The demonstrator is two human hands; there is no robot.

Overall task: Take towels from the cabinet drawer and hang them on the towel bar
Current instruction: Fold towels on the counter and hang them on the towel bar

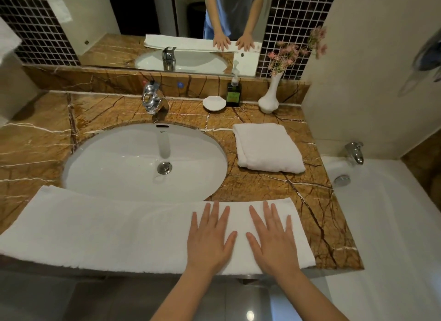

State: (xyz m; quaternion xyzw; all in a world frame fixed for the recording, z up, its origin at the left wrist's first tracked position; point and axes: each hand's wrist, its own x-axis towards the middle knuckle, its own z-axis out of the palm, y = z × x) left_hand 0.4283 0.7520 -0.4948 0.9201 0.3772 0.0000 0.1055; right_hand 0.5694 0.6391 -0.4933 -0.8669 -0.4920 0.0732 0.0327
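— What are the hands doing in the head view?

— Both lie flat, palms down, on a long white towel [124,232] spread along the front edge of the marble counter [310,201]. The left hand [210,239] and right hand [274,239] sit side by side near the towel's right end, thumbs pointing toward each other but apart.

— Any grip on the cloth?

— None. The fingers [216,215] are spread wide and straight, pressing on the top of the fabric; nothing is pinched or curled around.

— Where else is there a towel?

— A folded towel [267,148] rests on the counter to the right of the sink [100,168], well apart from the hands. Behind it stand a soap dish [214,103], a pump bottle [233,94] and a white vase [269,98] with pink flowers.

— And the mirror?

— The mirror [114,46] shows the same flat hands on the towel. The long towel's near edge hangs slightly over the counter front.
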